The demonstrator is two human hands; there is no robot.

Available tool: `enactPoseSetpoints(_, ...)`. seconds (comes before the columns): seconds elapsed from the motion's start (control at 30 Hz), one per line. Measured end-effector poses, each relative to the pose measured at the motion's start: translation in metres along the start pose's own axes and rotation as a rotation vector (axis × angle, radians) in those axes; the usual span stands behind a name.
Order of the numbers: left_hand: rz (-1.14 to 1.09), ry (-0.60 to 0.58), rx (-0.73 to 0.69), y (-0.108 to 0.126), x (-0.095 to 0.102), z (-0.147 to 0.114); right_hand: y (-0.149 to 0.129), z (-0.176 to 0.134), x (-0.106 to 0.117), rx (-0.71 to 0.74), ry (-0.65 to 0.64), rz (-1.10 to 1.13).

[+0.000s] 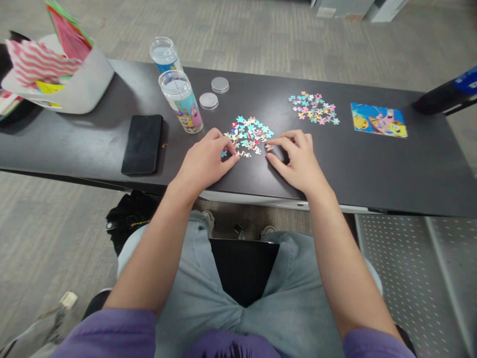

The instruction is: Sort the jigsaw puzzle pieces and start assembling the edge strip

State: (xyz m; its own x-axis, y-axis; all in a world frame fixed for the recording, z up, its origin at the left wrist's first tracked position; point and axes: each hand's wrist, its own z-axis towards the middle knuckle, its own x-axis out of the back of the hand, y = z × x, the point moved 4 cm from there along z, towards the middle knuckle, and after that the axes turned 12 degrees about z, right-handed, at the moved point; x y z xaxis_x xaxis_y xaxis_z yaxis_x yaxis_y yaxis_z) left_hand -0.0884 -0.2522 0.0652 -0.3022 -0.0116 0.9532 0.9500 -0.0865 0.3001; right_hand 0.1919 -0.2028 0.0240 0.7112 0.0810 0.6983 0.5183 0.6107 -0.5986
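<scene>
On my desk (335, 164) I have two puzzle-piece heaps (249, 132), two canisters (186, 110), two lids (208, 101), a picture card (380, 120), a bin (91, 84) and, probably, a phone (142, 144).

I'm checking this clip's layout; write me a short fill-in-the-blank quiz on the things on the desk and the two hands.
1. Between the left hand and the right hand lies a pile of puzzle ____.
2. The silver lids lying beside the clear jars number ____.
3. Of the two hands, the phone lies nearer the ____ one.
4. In the picture, the card lies to the ____ of the second pile.

Missing words: pieces; two; left; right
</scene>
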Motion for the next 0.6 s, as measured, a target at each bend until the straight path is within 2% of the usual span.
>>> enactPoseSetpoints(0.3,-0.079,-0.038,-0.169,-0.003,-0.001,0.004,-0.007,0.001,0.001,0.032,-0.051,-0.027)
enactPoseSetpoints(0.47,-0.068,0.019,-0.160,-0.009,0.002,0.006,-0.010,0.002,0.002,0.062,-0.093,-0.032)
enactPoseSetpoints(0.6,-0.062,-0.005,-0.176,-0.005,-0.004,0.005,-0.010,0.001,0.002,0.075,-0.089,-0.020)
